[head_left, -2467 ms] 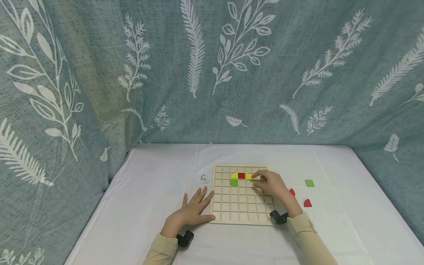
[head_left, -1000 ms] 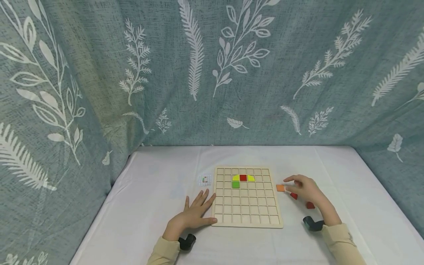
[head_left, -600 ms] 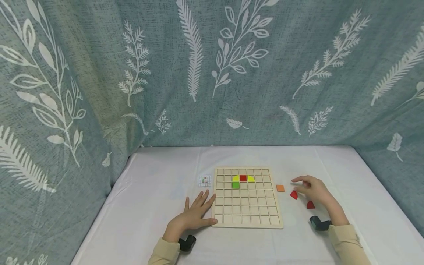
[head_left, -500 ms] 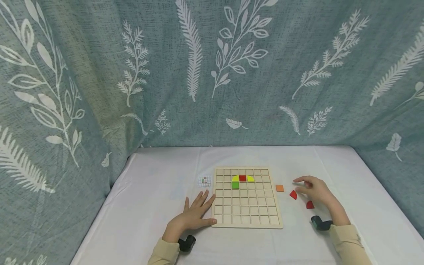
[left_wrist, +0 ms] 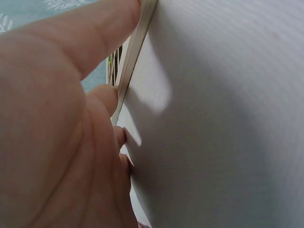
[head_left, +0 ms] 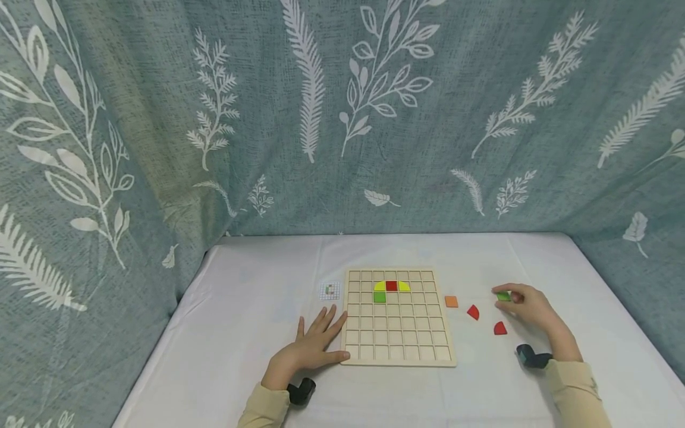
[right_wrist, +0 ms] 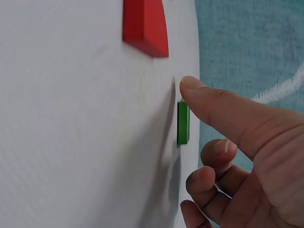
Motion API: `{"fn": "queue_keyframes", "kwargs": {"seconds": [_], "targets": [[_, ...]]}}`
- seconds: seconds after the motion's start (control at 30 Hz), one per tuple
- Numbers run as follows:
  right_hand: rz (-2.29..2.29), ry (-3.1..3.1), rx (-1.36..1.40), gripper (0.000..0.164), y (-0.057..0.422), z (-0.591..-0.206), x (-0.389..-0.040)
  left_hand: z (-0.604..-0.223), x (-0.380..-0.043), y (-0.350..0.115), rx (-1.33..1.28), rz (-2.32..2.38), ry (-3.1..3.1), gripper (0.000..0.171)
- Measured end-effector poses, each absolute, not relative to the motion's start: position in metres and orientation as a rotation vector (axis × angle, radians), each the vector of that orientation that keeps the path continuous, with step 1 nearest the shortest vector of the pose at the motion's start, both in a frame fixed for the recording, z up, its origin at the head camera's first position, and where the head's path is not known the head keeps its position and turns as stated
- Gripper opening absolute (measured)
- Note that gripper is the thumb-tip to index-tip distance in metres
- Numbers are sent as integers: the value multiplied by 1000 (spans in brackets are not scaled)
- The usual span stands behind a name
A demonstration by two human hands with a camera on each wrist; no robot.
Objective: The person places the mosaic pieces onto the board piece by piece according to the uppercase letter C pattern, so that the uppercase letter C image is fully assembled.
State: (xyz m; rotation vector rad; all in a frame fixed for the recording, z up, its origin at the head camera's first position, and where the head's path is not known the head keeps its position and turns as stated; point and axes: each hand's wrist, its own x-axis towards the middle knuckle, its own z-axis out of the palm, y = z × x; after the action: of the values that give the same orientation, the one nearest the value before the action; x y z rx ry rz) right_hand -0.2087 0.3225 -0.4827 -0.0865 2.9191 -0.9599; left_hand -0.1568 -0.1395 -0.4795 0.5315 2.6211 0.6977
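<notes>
A wooden grid board (head_left: 396, 339) lies on the white table. Set in its cells are a red square (head_left: 391, 286) between two yellow quarter-round tiles, the right one (head_left: 404, 287) and the left one (head_left: 379, 287), with a green square (head_left: 379, 297) below. My left hand (head_left: 307, 349) is spread flat, thumb and forefinger touching the board's left edge. Off to the right, my right hand (head_left: 530, 304) has thumb and forefinger on either side of a loose green square tile (head_left: 503, 296). In the right wrist view a gap shows between the thumb and the other fingers, beside this green tile (right_wrist: 183, 122).
Between board and right hand lie an orange square tile (head_left: 452, 301) and a red quarter-round tile (head_left: 473, 312). Another red quarter-round tile (head_left: 500, 328) lies nearer the right wrist. A small printed grid card (head_left: 329, 290) is left of the board. A leaf-patterned curtain (head_left: 342, 119) hangs behind.
My right hand has let go of the right yellow tile in its cell and moved right, past the orange and red tiles, to the loose green tile. My left hand stays at the board.
</notes>
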Motion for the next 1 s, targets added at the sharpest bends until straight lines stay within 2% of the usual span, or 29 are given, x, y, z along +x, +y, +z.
{"fn": "queue_keyframes", "kwargs": {"seconds": [0.4,1.0], "targets": [[-953,2933,-11,41,336,-484,-207,-480,-157,-140,533,686,2634,81],[-948,2967,-17,34,337,-483,-203,-482,-156,-140,528,688,2636,83]]}}
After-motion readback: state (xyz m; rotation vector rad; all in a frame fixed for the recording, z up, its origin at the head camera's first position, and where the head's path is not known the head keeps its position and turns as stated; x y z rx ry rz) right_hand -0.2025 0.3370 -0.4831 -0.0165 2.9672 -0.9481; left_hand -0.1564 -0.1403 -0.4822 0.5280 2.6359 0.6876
